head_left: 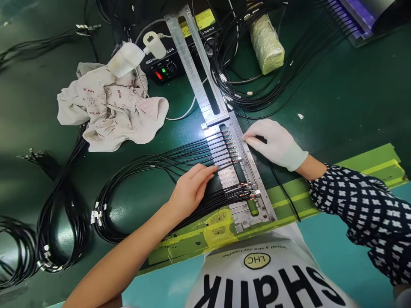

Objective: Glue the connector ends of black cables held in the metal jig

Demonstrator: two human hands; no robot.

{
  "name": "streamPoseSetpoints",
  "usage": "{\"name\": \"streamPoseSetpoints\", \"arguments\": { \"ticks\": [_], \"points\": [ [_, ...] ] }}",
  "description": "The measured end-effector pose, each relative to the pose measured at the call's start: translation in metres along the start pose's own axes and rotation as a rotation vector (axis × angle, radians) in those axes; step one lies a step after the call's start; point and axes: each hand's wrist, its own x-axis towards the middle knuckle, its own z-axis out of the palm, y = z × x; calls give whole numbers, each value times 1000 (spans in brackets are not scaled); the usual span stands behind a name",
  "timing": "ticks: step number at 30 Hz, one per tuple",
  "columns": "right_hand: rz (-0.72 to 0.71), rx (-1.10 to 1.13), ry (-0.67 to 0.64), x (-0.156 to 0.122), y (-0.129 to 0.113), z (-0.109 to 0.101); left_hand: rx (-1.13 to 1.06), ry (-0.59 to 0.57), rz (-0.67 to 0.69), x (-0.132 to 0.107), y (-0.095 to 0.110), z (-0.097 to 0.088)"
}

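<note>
A metal fixture [265, 201] with a slotted comb of grooves lies on the bench in front of me. Several black cables [192, 150] rest side by side in its grooves, their small connector ends over the central slot. My left hand [192, 188], bare, pinches one of these cables at the comb's left edge. Below it, a bunch of black cables [221, 196] crosses the fixture with its ends together. My right hand [278, 144], in a white glove, has thumb and forefinger closed at the right rail; what they hold, if anything, cannot be made out.
A black control box [163, 70] with lit switches stands behind a crumpled printed cloth [112, 107]. Coiled black cables [224, 92] lie at the back, beside a wrapped block [268, 47]. More cable bundles [51, 222] are at left. Green-yellow tape [199, 231] lines the bench's front edge.
</note>
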Motion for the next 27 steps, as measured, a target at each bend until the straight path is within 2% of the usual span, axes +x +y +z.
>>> {"name": "streamPoseSetpoints", "arguments": {
  "ticks": [9,14,20,22,25,27],
  "points": [
    [12,10,-11,1,-2,-1,92,-170,81,2,-10,-15],
    [7,16,-8,2,-1,-1,80,-216,114,9,-10,-18],
    [13,15,-17,2,0,-1,-14,-223,69,15,-12,-15],
    [20,18,-23,3,0,0,81,-195,104,11,-11,-10],
    [17,29,-28,4,2,0,383,-36,153,0,-6,0],
    [30,38,-42,4,2,1,521,18,166,-8,-3,5]
  ]
}}
